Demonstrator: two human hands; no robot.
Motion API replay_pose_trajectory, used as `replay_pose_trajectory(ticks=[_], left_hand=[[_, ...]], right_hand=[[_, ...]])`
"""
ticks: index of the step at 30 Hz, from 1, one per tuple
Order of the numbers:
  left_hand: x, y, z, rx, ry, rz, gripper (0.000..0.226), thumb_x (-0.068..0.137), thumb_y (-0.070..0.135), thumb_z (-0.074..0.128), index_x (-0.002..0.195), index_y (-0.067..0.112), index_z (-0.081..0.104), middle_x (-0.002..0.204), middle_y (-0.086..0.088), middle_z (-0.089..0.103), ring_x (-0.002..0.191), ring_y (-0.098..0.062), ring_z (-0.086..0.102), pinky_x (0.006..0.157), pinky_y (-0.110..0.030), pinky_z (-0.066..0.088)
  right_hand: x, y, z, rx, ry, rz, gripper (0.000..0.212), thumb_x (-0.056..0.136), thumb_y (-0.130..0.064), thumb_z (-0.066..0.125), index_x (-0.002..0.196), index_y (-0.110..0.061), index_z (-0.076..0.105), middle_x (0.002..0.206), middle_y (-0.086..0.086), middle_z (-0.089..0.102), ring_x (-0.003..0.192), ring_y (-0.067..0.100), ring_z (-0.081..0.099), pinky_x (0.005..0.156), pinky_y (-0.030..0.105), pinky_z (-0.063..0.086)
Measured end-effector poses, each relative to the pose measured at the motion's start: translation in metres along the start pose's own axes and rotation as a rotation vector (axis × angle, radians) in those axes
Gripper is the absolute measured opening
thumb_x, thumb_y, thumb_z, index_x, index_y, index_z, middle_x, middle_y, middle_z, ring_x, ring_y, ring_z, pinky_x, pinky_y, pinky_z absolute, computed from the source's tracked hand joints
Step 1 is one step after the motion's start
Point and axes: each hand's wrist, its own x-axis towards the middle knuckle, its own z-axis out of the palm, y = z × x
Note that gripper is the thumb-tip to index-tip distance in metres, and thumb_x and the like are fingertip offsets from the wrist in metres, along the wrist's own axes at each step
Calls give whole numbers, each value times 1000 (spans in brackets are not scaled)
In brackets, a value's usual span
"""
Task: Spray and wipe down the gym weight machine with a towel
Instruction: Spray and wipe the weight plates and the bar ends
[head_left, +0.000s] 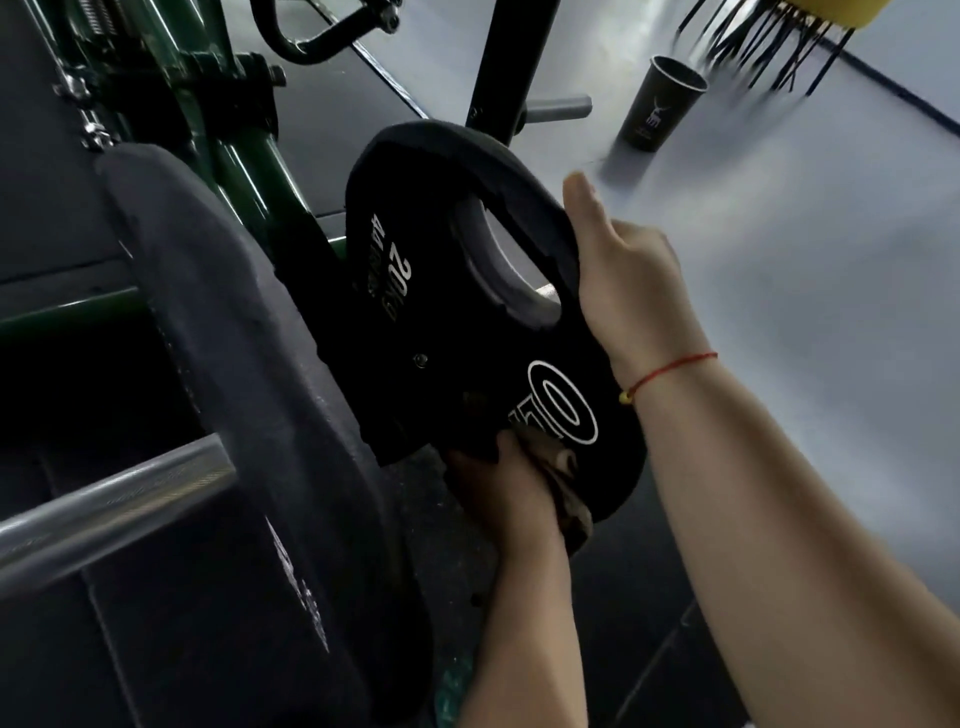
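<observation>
A black 20 kg weight plate (441, 291) with white lettering and an oval grip hole is held tilted in the middle of the view. My right hand (623, 280) grips its right edge, thumb pointing up. My left hand (498, 483) holds the plate's lower edge together with a bunched brownish towel (566, 488). To the left stands a larger dark plate (234, 332) on a steel bar (104, 509) of the green-framed machine (244, 166). No spray bottle is in view.
A dark paper cup (665, 104) stands on the grey floor at the upper right, near thin black legs (769, 47) under something yellow. A black upright post (504, 62) with a grey peg (558, 108) rises behind the held plate. Black rubber flooring lies below.
</observation>
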Motion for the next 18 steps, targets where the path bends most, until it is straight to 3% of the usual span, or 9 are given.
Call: replay_pose_trajectory(ticks=[2,4,6,8,10,13,16,18], left_hand=[[-15,10,3,-80,-44,65,67,83,17,62,146,36,46,133,11,60,119,-7,60,113,-37,42],[-28,23,4,-115,-83,78,68,87,9,63,137,52,44,130,16,61,116,-1,61,112,-35,43],[-39,33,4,-154,-104,91,62,88,6,62,135,44,51,129,10,66,113,-3,65,109,-35,47],[-50,44,3,-190,-146,117,58,89,2,60,138,33,53,129,1,67,113,-11,67,106,-39,51],[-59,53,-1,-159,-180,152,58,87,8,62,136,37,54,132,0,64,114,-13,66,106,-44,51],[-68,67,-1,-153,-224,248,54,81,21,68,127,47,60,131,3,63,116,-13,64,105,-44,51],[-69,73,8,-186,-225,407,51,84,14,76,132,27,62,124,-4,66,112,-13,67,100,-34,54],[-65,68,15,-202,-141,449,58,84,4,73,137,23,60,125,0,64,114,-6,65,97,-19,51]], right_hand=[[11,-11,4,-23,-5,-54,60,100,-58,47,56,-18,44,58,0,44,60,18,45,65,32,38],[19,-24,10,-95,-23,-151,63,99,-56,50,50,-18,39,45,-10,38,51,10,40,58,29,35],[24,-39,16,-134,-34,-259,59,95,-55,57,50,-18,47,42,-12,37,49,4,40,55,23,33],[29,-51,20,-48,-69,-328,46,94,-48,63,64,-13,65,53,-14,46,56,4,46,60,23,40],[35,-56,20,54,-111,-373,28,96,-37,65,89,-12,75,74,-11,62,68,2,57,70,25,52],[35,-51,10,-20,-186,-403,37,99,-28,62,133,-13,63,122,-7,67,111,-1,61,101,16,46],[23,-27,-5,-44,-246,-314,42,103,-29,56,142,-13,55,135,-1,61,122,7,57,103,14,43],[14,-6,-11,60,-290,-251,46,100,-36,56,141,-14,57,135,-2,63,123,9,57,110,23,42]])
